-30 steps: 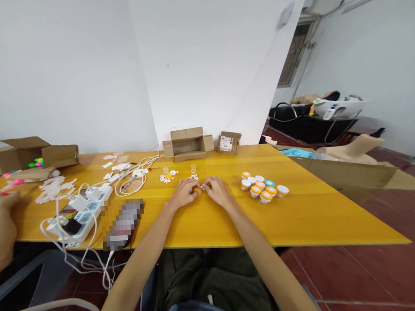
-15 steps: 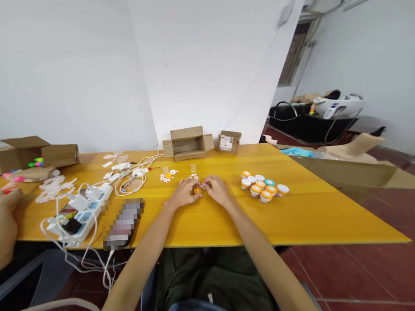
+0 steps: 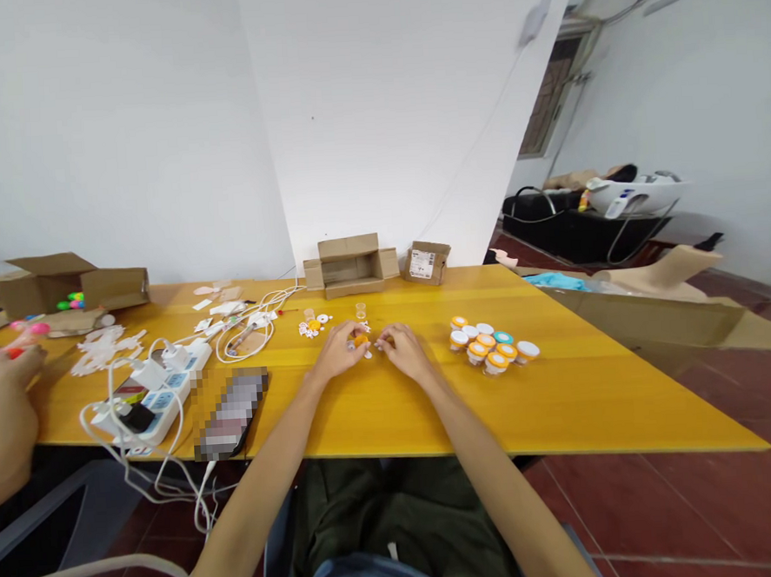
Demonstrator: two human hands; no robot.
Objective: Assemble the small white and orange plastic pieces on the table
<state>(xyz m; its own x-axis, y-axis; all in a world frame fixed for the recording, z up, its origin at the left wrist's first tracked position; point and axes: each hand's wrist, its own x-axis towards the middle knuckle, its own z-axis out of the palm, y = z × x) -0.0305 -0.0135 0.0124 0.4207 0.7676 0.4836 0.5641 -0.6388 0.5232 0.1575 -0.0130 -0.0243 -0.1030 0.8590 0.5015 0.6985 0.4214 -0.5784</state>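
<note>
My left hand [image 3: 342,352] is closed on a small orange piece [image 3: 361,341] above the yellow table [image 3: 380,419]. Just to its right, my right hand [image 3: 399,350] is pinched at the fingertips on something too small to make out. A gap separates the two hands. Beyond them lie small white pieces [image 3: 309,330] and a clear cup [image 3: 361,311]. Several clear cups with orange, white and teal lids [image 3: 497,362] stand grouped to the right of my right hand.
An open cardboard box [image 3: 352,276] and a smaller labelled box [image 3: 427,262] stand at the back. To the left are a phone [image 3: 233,415], a power strip [image 3: 170,393] with white cables, and another person's hand [image 3: 17,368] at pink pieces.
The orange piece in my left hand has been raised and tilted a little, and the left fingers have shifted with it. My right hand has barely moved.
</note>
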